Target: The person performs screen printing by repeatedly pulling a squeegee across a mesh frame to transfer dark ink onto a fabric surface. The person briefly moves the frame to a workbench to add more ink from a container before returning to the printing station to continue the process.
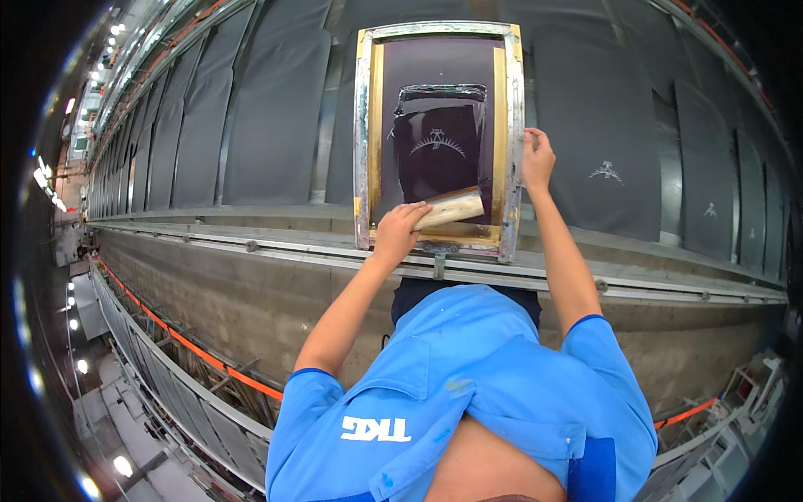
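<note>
A screen-printing frame (362,125) with a metal border and yellow-taped inner edges lies over dark sheets. Dark ink (435,167) covers the middle of its mesh, around a pale arched design. My left hand (397,230) grips a pale squeegee (452,209), held slightly slanted across the lower part of the mesh. At the frame's right side, my right hand (537,157) has its bent fingers closed on the outer edge of the border.
Dark sheets (268,109) line the long table on both sides, some on the right bearing small pale prints (606,174). A metal rail (318,258) runs along the near edge. Beyond the aisle floor, an orange strip (201,356) follows another row of racks.
</note>
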`<state>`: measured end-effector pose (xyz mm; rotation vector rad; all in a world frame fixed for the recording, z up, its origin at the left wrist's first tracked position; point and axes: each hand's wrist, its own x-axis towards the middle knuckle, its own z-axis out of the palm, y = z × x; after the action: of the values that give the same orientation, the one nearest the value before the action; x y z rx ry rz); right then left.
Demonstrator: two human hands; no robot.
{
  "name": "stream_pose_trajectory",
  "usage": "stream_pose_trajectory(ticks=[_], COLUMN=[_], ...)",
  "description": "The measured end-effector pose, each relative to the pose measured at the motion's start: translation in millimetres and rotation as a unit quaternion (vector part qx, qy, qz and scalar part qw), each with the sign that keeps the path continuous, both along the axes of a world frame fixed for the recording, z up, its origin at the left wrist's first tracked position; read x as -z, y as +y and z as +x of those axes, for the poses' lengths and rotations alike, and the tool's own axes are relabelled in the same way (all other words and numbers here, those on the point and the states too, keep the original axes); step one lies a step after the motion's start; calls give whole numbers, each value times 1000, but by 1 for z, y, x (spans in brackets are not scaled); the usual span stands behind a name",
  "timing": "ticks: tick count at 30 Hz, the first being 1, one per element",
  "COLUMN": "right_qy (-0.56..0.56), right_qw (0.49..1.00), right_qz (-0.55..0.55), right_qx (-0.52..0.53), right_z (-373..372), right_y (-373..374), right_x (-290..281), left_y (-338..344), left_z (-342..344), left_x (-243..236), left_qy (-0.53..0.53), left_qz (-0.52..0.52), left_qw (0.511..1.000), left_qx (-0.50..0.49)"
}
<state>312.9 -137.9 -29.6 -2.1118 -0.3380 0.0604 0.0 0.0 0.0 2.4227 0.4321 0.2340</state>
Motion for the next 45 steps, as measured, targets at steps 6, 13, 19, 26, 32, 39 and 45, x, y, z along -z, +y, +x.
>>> stream_pose_trajectory(ticks=[6, 13, 19, 26, 32, 39, 45], right_qy=[17, 28, 35, -67, -128, -91, -91], right_qw=[1000, 998, 996, 909, 904, 921, 928], right_qz=[-15, -62, -84, -377, -208, -189, -156], right_qx=[5, 14, 12, -161, -352, -329, -326], right_z=[-8, -4, -5, 21, 36, 29, -75], right_y=[2, 8, 10, 6, 117, 114, 49], right_x=[6, 10, 19, -22, -77, -17, -22], left_y=[18, 72, 111, 190, 225, 181, 125], left_z=[0, 27, 69, 141, 210, 198, 107], left_x=[2, -3, 40, 23, 27, 39, 45], left_qy=[3, 177, 340, 316, 150, -22, -47], left_qz=[-80, -171, -268, -338, -116, 22, -8], left_qw=[996, 967, 874, 864, 978, 999, 998], left_qx=[-26, 69, 222, 197, 85, 8, 30])
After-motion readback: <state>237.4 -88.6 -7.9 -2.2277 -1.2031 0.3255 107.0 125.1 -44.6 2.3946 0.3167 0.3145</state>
